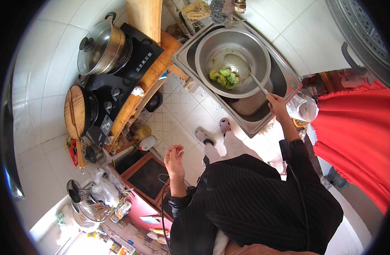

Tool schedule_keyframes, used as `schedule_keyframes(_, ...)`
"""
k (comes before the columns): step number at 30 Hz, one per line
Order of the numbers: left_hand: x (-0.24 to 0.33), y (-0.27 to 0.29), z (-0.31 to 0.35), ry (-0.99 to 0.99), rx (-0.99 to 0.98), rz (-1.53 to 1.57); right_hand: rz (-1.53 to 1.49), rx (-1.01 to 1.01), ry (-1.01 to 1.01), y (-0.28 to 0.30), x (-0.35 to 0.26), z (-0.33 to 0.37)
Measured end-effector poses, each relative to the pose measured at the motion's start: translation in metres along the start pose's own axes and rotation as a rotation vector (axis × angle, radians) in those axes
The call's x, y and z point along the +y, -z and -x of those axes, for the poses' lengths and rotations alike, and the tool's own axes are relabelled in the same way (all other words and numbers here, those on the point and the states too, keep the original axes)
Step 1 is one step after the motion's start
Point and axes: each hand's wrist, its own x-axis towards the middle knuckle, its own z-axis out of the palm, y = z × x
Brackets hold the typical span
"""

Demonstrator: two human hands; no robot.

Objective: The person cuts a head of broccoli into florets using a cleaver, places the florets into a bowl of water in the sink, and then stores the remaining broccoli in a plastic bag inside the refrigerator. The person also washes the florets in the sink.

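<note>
My right hand is closed round the end of the long handle of a metal skimmer. Its perforated head dips into a wide steel basin, which sits in the sink. Several green broccoli florets lie in the basin beside the skimmer's head, toward the near left, with a little water and small green bits around them. My left hand hangs in the air over the floor, away from the sink. Its fingers are loosely bent and apart, with nothing in them.
Left of the sink, a black cooktop carries a lidded steel pot and a wok with a wooden lid. A red curtain hangs at right, near a plastic bag. A cluttered red table stands lower left.
</note>
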Motion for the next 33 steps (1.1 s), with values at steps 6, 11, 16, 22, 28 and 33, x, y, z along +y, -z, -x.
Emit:
schedule_keyframes(6, 0.0, -0.012, -0.006, 0.015, -0.016, -0.017, 0.263, -0.162, 0.164, -0.008, 0.001, -0.002)
schedule_keyframes(11, 0.003, -0.014, -0.004, -0.014, -0.033, -0.047, 0.552, 0.002, 0.535, -0.014, 0.005, -0.034)
schedule_keyframes(16, 0.001, -0.005, 0.0, -0.007, 0.011, -0.054, 0.417, 0.274, 0.534, 0.005, -0.005, -0.068)
schedule_keyframes(22, -0.004, -0.003, 0.001, -0.002, 0.011, -0.044, 0.097, 0.3, 0.292, -0.032, 0.003, -0.091)
schedule_keyframes(28, -0.003, -0.004, 0.004, -0.006, -0.002, -0.042, 0.084, -0.007, 0.115, -0.032, -0.012, -0.049)
schedule_keyframes(33, -0.003, -0.008, 0.002, 0.009, 0.004, -0.051, 0.27, -0.091, 0.359, -0.036, 0.009, -0.028)
